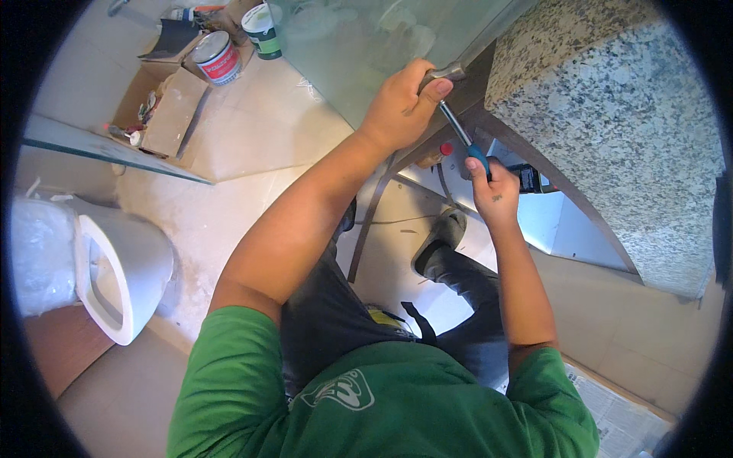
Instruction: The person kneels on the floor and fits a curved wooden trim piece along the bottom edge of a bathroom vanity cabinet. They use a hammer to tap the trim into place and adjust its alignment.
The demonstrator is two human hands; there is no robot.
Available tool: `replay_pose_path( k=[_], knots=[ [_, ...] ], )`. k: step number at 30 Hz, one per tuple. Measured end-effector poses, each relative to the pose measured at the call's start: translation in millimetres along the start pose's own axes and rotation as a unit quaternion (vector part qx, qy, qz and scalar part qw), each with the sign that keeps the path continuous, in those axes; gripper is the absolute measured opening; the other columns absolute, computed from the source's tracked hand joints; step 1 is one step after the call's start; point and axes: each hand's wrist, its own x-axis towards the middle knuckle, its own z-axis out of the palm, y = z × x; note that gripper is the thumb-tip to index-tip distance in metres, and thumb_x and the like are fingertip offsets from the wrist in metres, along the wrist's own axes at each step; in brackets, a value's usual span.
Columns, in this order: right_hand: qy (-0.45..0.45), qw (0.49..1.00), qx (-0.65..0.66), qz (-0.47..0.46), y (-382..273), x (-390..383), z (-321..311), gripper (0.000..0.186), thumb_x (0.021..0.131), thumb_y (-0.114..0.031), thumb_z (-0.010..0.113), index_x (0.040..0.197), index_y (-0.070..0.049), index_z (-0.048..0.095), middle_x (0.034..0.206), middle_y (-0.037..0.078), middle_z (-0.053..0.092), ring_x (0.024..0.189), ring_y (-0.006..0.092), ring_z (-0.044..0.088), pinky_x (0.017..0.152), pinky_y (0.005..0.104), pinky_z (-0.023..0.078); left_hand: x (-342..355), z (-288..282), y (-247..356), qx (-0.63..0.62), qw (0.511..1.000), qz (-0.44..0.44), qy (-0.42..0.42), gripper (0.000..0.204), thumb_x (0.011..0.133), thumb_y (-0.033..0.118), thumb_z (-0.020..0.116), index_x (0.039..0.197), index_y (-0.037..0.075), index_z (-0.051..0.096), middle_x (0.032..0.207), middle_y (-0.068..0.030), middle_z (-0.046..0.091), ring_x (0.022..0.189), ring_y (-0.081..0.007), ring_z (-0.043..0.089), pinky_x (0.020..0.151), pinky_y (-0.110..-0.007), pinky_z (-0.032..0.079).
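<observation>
A hammer [456, 126] with a metal head, a silver shaft and a teal grip is held slantwise in front of me, between both hands. My left hand [405, 107] is closed at its head, thumb on top; the fingers underneath are partly hidden. Lower down, my right hand [496, 195] wraps round the teal grip. The hammer head lies close to a brown edge strip beside the speckled granite counter [603, 99]. Just beyond the right hand, under the counter, is a black object [528, 178] whose kind I cannot make out.
A clear glass panel [336, 69] stands ahead. A red-capped bottle [444, 149] is near the brown strips on the floor. At the left are a toilet [141, 252], a cardboard box [175, 114], a red-and-white can [220, 67] and a white-and-green tub [263, 38]. Newspaper [611, 412] lies lower right.
</observation>
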Motion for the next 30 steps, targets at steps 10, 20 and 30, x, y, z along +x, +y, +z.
replay_pose_path(
  k=[10, 20, 30],
  knots=[
    [-0.055, 0.995, -0.082, -0.002, 43, -7, 33, 0.054, 0.093, -0.052, 0.069, 0.078, -0.001, 0.062, 0.064, 0.02, 0.059, 0.059, 0.039, 0.059, 0.058, 0.0414, 0.048, -46, 12, -49, 0.041, 0.996, -0.079, -0.006, 0.046, 0.104, 0.048, 0.052, 0.113, 0.002, 0.054, 0.091, -0.0219, 0.065, 0.086, -0.0405, 0.064, 0.078, -0.045, 0.05],
    [-0.133, 0.984, -0.116, 0.02, 88, -18, 86, 0.062, 0.092, -0.066, 0.06, 0.075, -0.007, 0.061, 0.063, 0.017, 0.063, 0.064, 0.0417, 0.065, 0.06, 0.0478, 0.051, -93, 29, -120, 0.043, 0.969, -0.243, -0.017, 0.049, 0.107, 0.05, 0.046, 0.116, 0.002, 0.054, 0.09, -0.0234, 0.062, 0.087, -0.0364, 0.064, 0.08, -0.045, 0.049],
    [-0.219, 0.962, -0.161, 0.008, 144, -21, 137, 0.061, 0.091, -0.066, 0.06, 0.073, -0.008, 0.059, 0.063, 0.016, 0.063, 0.064, 0.0405, 0.065, 0.06, 0.0484, 0.051, -167, 69, -218, 0.04, 0.948, -0.311, 0.054, 0.044, 0.108, 0.044, 0.046, 0.105, 0.001, 0.053, 0.078, -0.0202, 0.059, 0.074, -0.0329, 0.061, 0.07, -0.044, 0.048]
  ],
)
